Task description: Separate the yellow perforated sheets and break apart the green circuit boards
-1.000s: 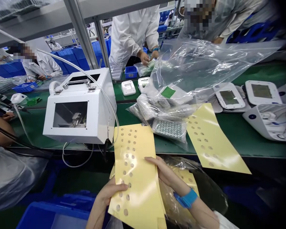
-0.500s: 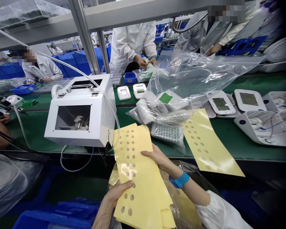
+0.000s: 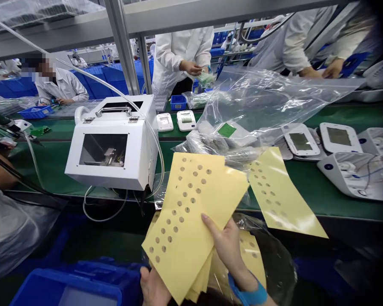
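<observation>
A fanned stack of yellow sheets, dotted with paired rows of small grey circles, is held up in front of the bench edge. My right hand grips its right edge, thumb on top and fingers behind; a blue band circles that wrist. At the lower left edge my left hand supports the stack, its fingers behind the paper and its thumb off to the side. Below the stack, a clear plastic bag contains more yellow sheets. Another yellow sheet lies on the bench, overhanging its front edge.
A white machine with a window stands left on the green bench. Behind the stack lies a large clear bag of parts. White device housings are at right, a blue bin at lower left. Co-workers stand across the bench.
The stack has tilted, its top swinging right, and its sheets are fanned wider. My right hand has shifted lower along its edge. My left hand has dropped lower, its thumb off the top sheet.
</observation>
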Motion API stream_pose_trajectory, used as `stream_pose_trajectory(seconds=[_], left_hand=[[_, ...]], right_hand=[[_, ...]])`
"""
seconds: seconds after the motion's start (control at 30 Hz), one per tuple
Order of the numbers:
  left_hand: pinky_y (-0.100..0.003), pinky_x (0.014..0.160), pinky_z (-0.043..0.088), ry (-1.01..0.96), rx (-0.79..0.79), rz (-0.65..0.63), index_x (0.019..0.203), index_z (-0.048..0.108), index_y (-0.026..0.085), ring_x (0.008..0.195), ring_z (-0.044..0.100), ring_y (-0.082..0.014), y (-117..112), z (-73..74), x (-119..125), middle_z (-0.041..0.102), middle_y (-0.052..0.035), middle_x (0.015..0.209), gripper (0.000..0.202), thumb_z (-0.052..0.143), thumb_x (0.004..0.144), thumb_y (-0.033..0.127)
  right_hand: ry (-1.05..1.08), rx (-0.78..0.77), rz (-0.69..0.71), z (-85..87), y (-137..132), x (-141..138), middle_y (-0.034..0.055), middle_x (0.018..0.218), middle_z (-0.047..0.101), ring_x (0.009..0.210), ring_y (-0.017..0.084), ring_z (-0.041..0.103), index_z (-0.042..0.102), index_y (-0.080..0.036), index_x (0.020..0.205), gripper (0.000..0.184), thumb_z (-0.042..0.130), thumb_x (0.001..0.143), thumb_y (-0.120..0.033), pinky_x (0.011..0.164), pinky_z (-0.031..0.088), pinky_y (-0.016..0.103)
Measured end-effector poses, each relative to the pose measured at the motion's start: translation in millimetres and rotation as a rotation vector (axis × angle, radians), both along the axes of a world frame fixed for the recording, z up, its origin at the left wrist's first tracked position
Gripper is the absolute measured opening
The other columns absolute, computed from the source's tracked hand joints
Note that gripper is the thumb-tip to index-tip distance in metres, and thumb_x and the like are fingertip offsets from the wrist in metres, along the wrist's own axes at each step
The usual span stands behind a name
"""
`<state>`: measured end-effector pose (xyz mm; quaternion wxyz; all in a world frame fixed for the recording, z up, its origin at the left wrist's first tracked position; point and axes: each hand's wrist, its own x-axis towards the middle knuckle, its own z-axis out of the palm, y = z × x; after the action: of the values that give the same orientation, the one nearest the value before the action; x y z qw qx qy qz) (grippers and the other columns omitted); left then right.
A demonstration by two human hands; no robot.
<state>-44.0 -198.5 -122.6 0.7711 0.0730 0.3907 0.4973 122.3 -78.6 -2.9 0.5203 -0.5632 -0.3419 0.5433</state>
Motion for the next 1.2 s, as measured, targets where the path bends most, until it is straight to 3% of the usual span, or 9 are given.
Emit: stream_pose_trajectory(seconds=[0.13,0.3,0.43,0.57,0.63,0.83,1.0,1.1,1.2], left_hand=[[-0.040,0.107,0.041,0.113,-0.158,0.263,0.138,0.040,0.026,0.127,0.050,-0.0314,15.4,17.1,-7.0,0.058,-0.0100,0.133,0.090,0.084,0.061,0.037],[-0.044,0.099,0.049,0.168,-0.217,0.082,0.129,0.051,0.017,0.107,0.065,-0.0332,16.5,43.9,-43.1,0.068,-0.0141,0.115,0.073,0.082,0.062,0.020],[-0.044,0.095,0.051,0.271,-0.212,-0.095,0.110,0.064,0.014,0.102,0.067,-0.0343,11.0,40.6,-70.9,0.071,-0.0143,0.109,0.056,0.084,0.058,0.018],[-0.045,0.092,0.051,0.336,-0.136,-0.234,0.105,0.066,0.011,0.098,0.068,-0.0346,18.6,31.8,-74.5,0.071,-0.0168,0.106,0.050,0.084,0.059,0.022],[-0.045,0.092,0.051,0.384,-0.086,-0.257,0.106,0.067,0.010,0.097,0.068,-0.0343,23.8,31.6,-70.1,0.071,-0.0179,0.106,0.052,0.085,0.060,0.026],[-0.042,0.086,0.053,0.525,0.066,-0.316,0.104,0.068,0.009,0.097,0.068,-0.0343,31.1,53.2,-63.9,0.070,-0.0188,0.109,0.051,0.083,0.064,0.036],[-0.039,0.082,0.056,0.661,0.179,-0.323,0.107,0.068,0.012,0.098,0.067,-0.0317,37.5,85.2,-68.4,0.070,-0.0145,0.111,0.043,0.077,0.072,0.036],[-0.038,0.086,0.055,0.798,0.271,-0.221,0.104,0.070,0.016,0.099,0.067,-0.0292,46.2,94.1,-69.6,0.071,-0.0104,0.108,0.036,0.076,0.072,0.031],[-0.039,0.093,0.052,0.867,0.326,-0.154,0.095,0.074,0.017,0.095,0.067,-0.0287,57.0,87.6,-65.6,0.073,-0.0086,0.100,0.033,0.082,0.063,0.024]], right_hand=[[0.013,-0.020,-0.159,-33.4,-25.1,3.0,0.0117,0.126,0.063,0.115,0.031,0.059,0.055,-0.017,0.125,0.066,0.079,0.068,-0.040,0.096,0.053,0.044],[0.211,-0.185,-0.220,-58.6,-30.8,78.9,0.0086,0.122,0.066,0.116,0.033,0.059,0.052,-0.021,0.129,0.066,0.066,0.072,-0.049,0.094,0.053,0.047],[0.231,-0.352,0.125,-69.9,-26.5,147.3,0.0164,0.111,0.069,0.106,0.035,0.064,0.065,-0.017,0.103,0.068,0.036,0.078,-0.073,0.084,0.055,0.048],[0.144,-0.431,0.335,-76.2,-20.3,160.8,0.0130,0.101,0.072,0.093,0.032,0.069,0.064,-0.018,0.096,0.043,0.067,0.071,-0.054,0.078,0.056,0.041],[0.057,-0.431,0.360,-79.0,-17.8,156.2,0.0096,0.101,0.072,0.087,0.030,0.071,0.061,-0.021,0.104,0.047,0.079,0.065,-0.040,0.077,0.056,0.042],[-0.065,-0.421,0.513,-78.1,-24.8,152.0,0.0143,0.102,0.072,0.091,0.033,0.070,0.062,-0.013,0.104,0.052,0.082,0.063,-0.038,0.082,0.057,0.046],[-0.133,-0.298,0.243,-57.6,-42.7,152.5,0.0127,0.111,0.070,0.096,0.034,0.068,0.051,-0.021,0.120,0.079,0.088,0.052,-0.036,0.076,0.060,0.046],[-0.276,-0.143,-0.002,-50.8,-47.9,159.8,0.0099,0.106,0.070,0.096,0.033,0.067,0.058,-0.024,0.108,0.068,0.088,0.048,-0.039,0.079,0.060,0.045],[-0.347,-0.049,0.027,-56.1,-46.3,170.0,0.0070,0.092,0.072,0.088,0.031,0.068,0.065,-0.025,0.092,0.051,0.087,0.048,-0.040,0.081,0.059,0.045]])
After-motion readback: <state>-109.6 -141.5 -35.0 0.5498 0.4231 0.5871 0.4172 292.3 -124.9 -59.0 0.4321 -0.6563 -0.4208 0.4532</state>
